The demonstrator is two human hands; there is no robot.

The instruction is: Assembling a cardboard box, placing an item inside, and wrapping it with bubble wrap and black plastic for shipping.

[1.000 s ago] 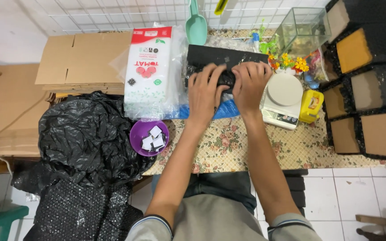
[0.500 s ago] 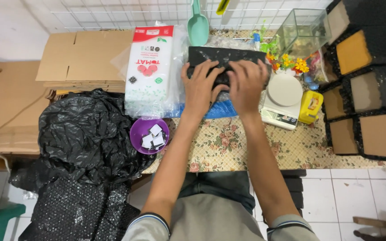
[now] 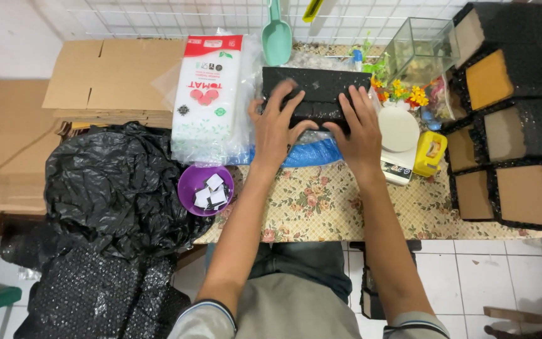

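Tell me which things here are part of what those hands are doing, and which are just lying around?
In use:
left hand and right hand, both pressing on the black bubble-wrapped parcel.

Lying about:
purple bowl of small squares, white bag, kitchen scale, green scoop, glass tank, flattened cartons.

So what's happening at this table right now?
A person seated at a floral-covered table has both hands on a black bubble-wrapped parcel at its far side. The left hand presses on its left part, the right hand grips its right front edge. A purple bowl of small white pieces sits to the left, a white kitchen scale to the right. Wrapped boxes are stacked at the far right.
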